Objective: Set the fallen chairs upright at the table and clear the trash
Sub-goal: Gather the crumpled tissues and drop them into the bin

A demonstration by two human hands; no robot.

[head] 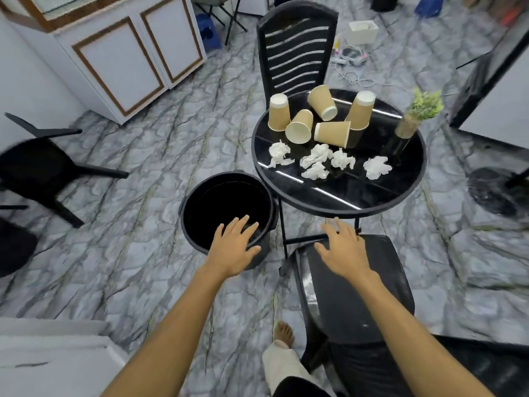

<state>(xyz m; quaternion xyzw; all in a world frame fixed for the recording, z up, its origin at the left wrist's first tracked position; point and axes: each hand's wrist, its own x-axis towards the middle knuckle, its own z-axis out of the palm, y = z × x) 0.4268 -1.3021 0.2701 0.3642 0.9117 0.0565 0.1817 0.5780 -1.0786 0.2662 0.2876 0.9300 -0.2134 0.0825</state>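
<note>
A round black table [372, 202] holds several tan paper cups [332, 133], some lying on their sides, and several crumpled white napkins [316, 161]. A black bin [200, 239] stands open on the floor left of the table. My left hand [233, 247] hovers over the bin's near rim, fingers spread, holding nothing. My right hand [342, 250] is open above the seat of a black chair [357, 287] standing at the table's near side. Another black chair [296, 50] stands upright behind the table. A third black chair [37, 167] lies tipped on the floor at far left.
A small potted green plant [415, 116] stands on the table's right side. White cabinets [128, 61] line the back left. A fan base [498, 190] sits on the floor at right. My bare foot [283, 333] is on the marble floor beside the near chair.
</note>
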